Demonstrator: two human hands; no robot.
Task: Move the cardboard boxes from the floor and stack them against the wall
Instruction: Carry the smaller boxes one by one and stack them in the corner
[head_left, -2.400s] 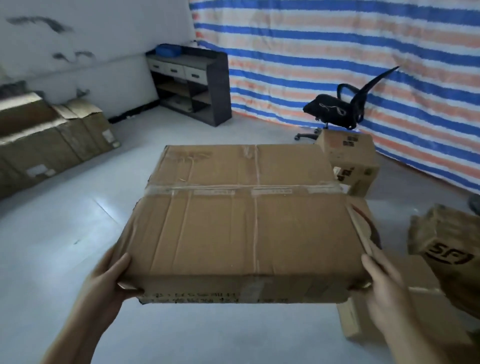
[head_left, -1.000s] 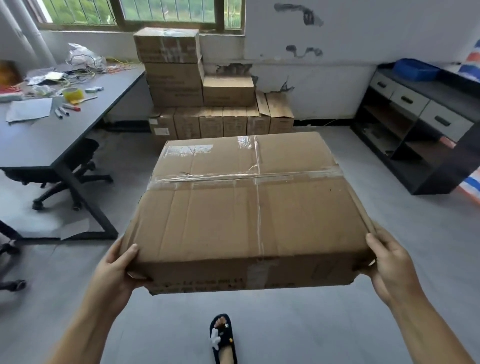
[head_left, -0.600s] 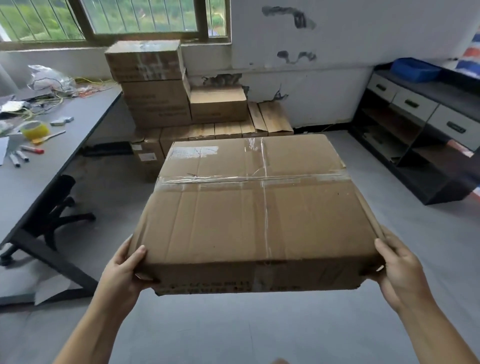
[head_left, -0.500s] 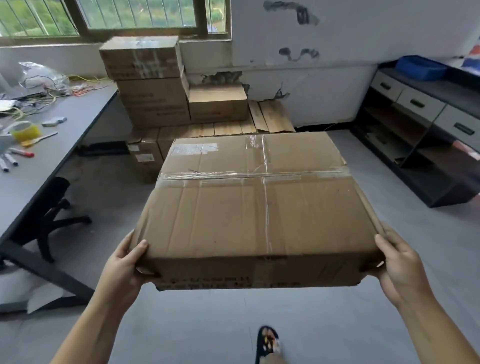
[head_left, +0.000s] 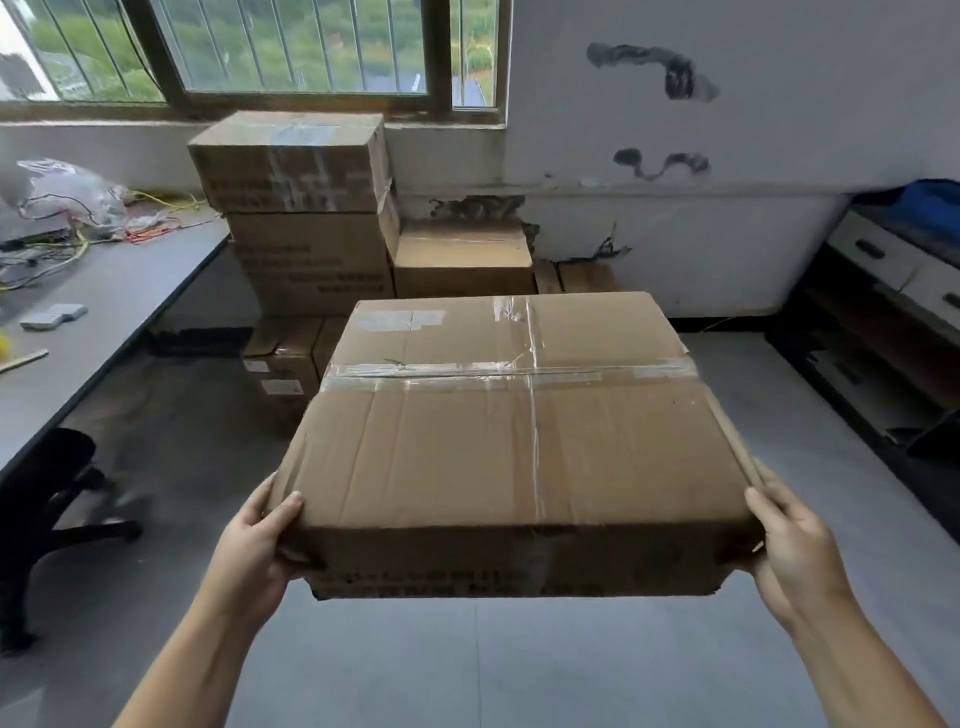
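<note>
A wide, flat cardboard box sealed with clear tape hangs level in front of me, above the floor. My left hand grips its near left corner, thumb on top and fingers underneath. My right hand grips the near right corner the same way. Beyond it a stack of cardboard boxes stands against the wall under the window, three high on the left. A lower box sits to the stack's right. The carried box hides most of the stack's bottom row.
A grey desk with cables, a plastic bag and small items runs along the left, a black chair tucked under it. A dark shelf unit with white drawers stands at the right. Grey floor lies between.
I turned from the striped tarp and loose floor boxes toward the window wall. The stack has grown closer and larger. Both hands keep the same hold on the box.
</note>
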